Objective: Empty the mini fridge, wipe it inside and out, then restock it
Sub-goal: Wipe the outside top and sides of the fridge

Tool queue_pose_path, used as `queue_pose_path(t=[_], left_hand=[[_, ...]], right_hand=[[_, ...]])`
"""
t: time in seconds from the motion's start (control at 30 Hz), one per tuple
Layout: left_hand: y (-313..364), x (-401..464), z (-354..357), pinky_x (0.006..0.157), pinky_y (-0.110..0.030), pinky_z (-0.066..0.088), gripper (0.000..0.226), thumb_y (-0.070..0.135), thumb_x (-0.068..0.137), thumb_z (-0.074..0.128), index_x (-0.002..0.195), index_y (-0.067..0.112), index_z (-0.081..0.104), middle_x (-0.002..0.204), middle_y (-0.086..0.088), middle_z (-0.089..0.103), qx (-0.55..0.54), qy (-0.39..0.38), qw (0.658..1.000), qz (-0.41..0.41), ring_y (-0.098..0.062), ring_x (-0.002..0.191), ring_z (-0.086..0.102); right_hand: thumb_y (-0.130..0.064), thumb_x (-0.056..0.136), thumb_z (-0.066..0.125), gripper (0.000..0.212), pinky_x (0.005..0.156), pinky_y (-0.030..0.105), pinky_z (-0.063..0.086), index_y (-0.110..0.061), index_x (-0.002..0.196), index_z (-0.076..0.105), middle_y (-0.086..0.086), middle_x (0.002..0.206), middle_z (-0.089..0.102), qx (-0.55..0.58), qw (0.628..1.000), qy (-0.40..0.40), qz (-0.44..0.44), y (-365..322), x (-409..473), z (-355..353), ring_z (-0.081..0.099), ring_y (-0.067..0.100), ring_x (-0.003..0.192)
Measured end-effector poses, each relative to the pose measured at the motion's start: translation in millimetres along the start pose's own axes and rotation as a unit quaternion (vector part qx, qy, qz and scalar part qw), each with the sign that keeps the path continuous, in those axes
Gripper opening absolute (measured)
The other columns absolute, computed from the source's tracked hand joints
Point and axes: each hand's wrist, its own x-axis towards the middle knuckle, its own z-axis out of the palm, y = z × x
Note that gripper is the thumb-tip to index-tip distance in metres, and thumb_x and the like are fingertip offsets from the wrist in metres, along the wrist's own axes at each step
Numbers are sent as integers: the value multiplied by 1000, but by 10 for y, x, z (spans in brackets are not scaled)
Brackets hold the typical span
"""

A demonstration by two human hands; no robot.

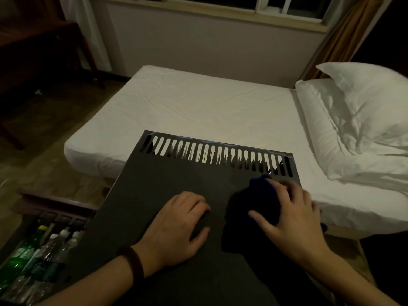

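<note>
I look down on the dark grey top of the mini fridge, with a row of vent slots along its far edge. My left hand rests on the top with fingers loosely bent, holding nothing. My right hand presses a dark blue cloth flat against the top near the right side, fingers spread over it. At lower left the open fridge door shelf holds a green bottle and several clear plastic bottles.
A bed with a white sheet lies just beyond the fridge, with white pillows at the right. A window and curtains are at the back. Wooden floor and dark furniture are at the left.
</note>
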Motion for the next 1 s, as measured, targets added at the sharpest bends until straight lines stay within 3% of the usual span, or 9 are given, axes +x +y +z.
queue_pose_path(t=[0.07,0.1,0.17,0.23,0.37,0.5,0.63,0.87,1.0], left_hand=[[-8,4,3,91,-20,39,40,50,76,44,109,28,52,109,8,57,9,-10,1000,-5,-4,104,52],[-13,9,-3,93,-21,38,43,51,76,44,112,28,52,113,8,56,6,-17,1000,-10,-4,108,51],[-29,30,-29,98,-17,29,46,49,79,46,120,29,49,126,9,48,-31,-22,999,-33,0,117,38],[-88,69,-43,98,-8,18,46,44,84,53,127,30,44,134,13,37,-64,-18,996,-52,7,120,24],[-208,199,-166,104,-14,14,50,39,84,60,130,31,41,139,11,33,-55,-7,996,-70,7,122,19],[-381,260,-256,110,-25,17,56,45,84,57,134,31,36,145,10,27,1,-48,995,-92,-4,134,20],[-537,228,-277,112,-28,19,59,48,84,55,137,28,35,147,6,26,23,-78,990,-114,-8,136,20],[-778,21,-361,113,-32,21,62,52,83,53,137,28,36,148,4,28,29,-80,988,-130,-10,136,22],[-847,-46,-375,111,-32,19,79,73,71,28,137,30,37,148,5,29,39,-82,988,-128,-11,136,23]], right_hand=[[-84,60,38,96,111,52,15,-47,142,2,-3,152,3,25,996,56,-64,-4,-99,-30,5,26,140],[-83,60,39,97,106,58,16,-48,143,3,-1,153,4,15,990,72,-120,2,-121,-22,4,29,140],[-82,62,39,90,95,69,24,-42,142,23,9,151,20,-99,961,85,-243,48,-114,48,12,40,137],[-82,61,44,81,90,72,29,-39,130,42,10,146,30,-181,937,82,-288,110,-49,135,19,43,135],[-66,61,68,67,90,67,40,-29,115,57,13,139,37,-136,960,119,-214,317,385,177,27,45,129],[-54,74,66,47,78,54,48,-19,105,64,13,129,44,-95,977,176,-75,488,1104,114,38,42,114],[-54,82,57,45,71,42,44,-15,105,63,10,120,47,-109,985,136,-4,423,1573,42,44,36,106],[-43,65,77,47,68,39,52,-21,105,66,9,116,56,-100,970,154,-158,569,602,44,50,33,104],[-37,64,79,51,75,42,50,-20,109,64,10,123,51,-82,976,151,-132,693,930,42,45,35,111]])
